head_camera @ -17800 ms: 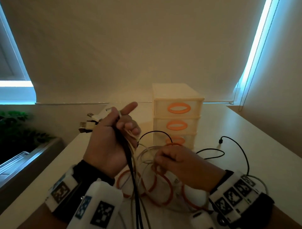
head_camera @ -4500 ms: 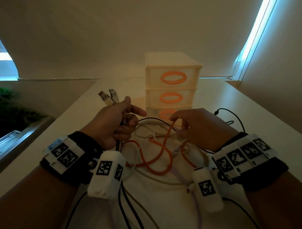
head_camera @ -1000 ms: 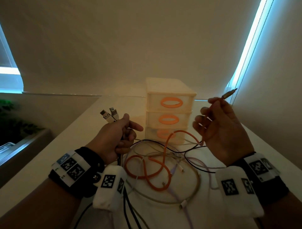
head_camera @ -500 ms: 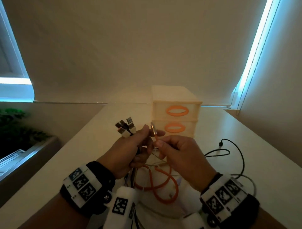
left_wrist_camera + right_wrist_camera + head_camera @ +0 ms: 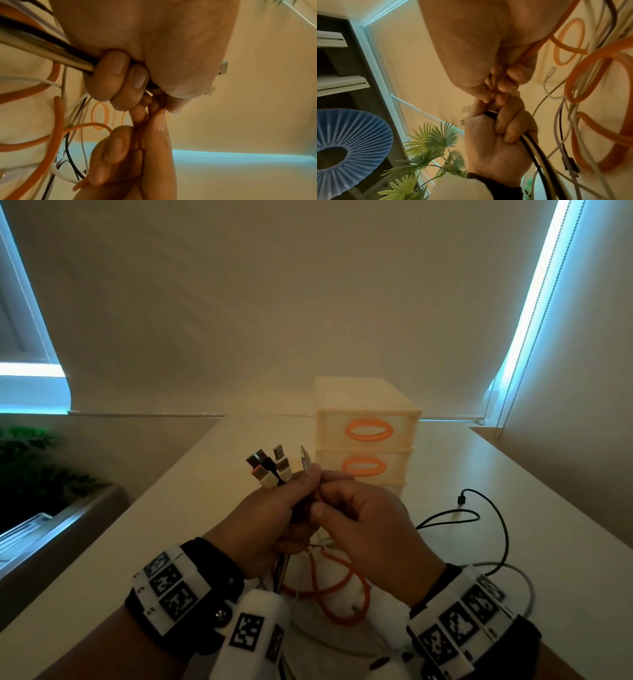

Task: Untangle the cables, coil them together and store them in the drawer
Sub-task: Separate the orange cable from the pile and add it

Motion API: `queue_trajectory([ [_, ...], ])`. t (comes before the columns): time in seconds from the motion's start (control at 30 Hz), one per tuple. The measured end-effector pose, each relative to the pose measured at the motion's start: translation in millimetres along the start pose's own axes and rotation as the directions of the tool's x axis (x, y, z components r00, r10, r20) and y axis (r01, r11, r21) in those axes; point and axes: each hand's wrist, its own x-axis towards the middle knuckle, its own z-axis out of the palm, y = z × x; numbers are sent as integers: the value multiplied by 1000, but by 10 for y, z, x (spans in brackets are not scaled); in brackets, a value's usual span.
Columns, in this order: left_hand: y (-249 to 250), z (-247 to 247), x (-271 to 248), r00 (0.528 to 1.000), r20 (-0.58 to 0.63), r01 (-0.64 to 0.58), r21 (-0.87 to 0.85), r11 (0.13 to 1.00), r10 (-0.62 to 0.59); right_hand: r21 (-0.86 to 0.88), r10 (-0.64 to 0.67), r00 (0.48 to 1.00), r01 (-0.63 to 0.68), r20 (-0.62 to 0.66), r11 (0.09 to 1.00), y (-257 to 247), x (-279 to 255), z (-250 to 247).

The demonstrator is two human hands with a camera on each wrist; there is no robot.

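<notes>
1. While both hands are raised above the white tabletop (image 5: 534, 508), the left hand (image 5: 270, 522) is curled tightly round a bundle of cables (image 5: 42, 44), with the USB plugs (image 5: 270, 469) fanning out above its knuckles.
2. Right hand (image 5: 370, 529) meets the left, fingertip to fingertip; its thumb and fingers pinch the orange cable (image 5: 56, 121) just below that cable's plug, beside the bundle.
3. Below the hands, the orange cable falls in loose loops (image 5: 329, 587) onto the tabletop, crossed by thin white and black leads.
4. A black cable (image 5: 493, 529) lies apart to the right, its small plug turned up.
5. Behind the hands stands a cream drawer unit (image 5: 366, 436) with orange oval handles; all visible drawers are shut.
6. Drawn roller blinds (image 5: 274, 302) back the table, with daylight at their edges; a green plant (image 5: 30, 463) is at far left.
</notes>
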Motion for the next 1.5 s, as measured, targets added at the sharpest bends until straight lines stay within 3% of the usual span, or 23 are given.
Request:
queue_trajectory([
  [0.13, 20, -60, 26, 1000, -26, -21, -145, 989, 18, -115, 42, 996, -51, -80, 992, 126, 10, -73],
  [0.23, 21, -34, 20, 1000, -15, -24, -121, 992, 23, -101, -2, 990, -12, -142, 995, 166, -4, -52],
  [0.4, 25, 25, -7, 1000, -13, -17, -45, 999, 17, -14, -59, 991, 58, -123, 998, 94, -36, 30],
  [0.57, 24, -16, 28, 994, -76, -90, -175, 981, 77, -17, 5, 1000, -4, 17, 1000, 106, -49, 8],
  [0.7, 23, -61, 79, 972, -214, -150, -234, 961, 99, -27, 32, 992, -29, 124, 999, 131, -71, -48],
  [0.77, 63, -102, 108, 960, -261, -197, -349, 916, 107, -95, 62, 978, -44, 200, 995, 141, -79, -83],
  [0.87, 160, -209, 124, 939, -318, -302, -583, 754, 130, -137, 160, 946, -125, 281, 983, 198, -66, -195],
  [0.97, 236, -274, 75, 942, -303, -326, -707, 628, 148, -196, 215, 943, -167, 254, 966, 274, -20, -360],
  [1.13, 224, -212, 15, 981, -162, -192, -694, 694, 110, -314, 159, 980, -115, 117, 942, 331, 19, -465],
  [1.2, 222, -256, 15, 981, 65, -84, -716, 693, 185, -310, 115, 991, -88, 70, 947, 334, 22, -493],
  [1.27, 232, -300, 6, 941, 249, 0, -676, 737, 228, -315, 61, 998, -48, 32, 948, 328, 26, -533],
  [1.4, 175, -180, -24, 962, 258, 23, -397, 918, 87, -303, -38, 997, 14, -73, 953, 229, 82, -495],
  [1.5, 123, -38, -34, 984, 170, 81, -198, 977, -47, -237, -113, 978, 69, -177, 969, 94, 154, -398],
])
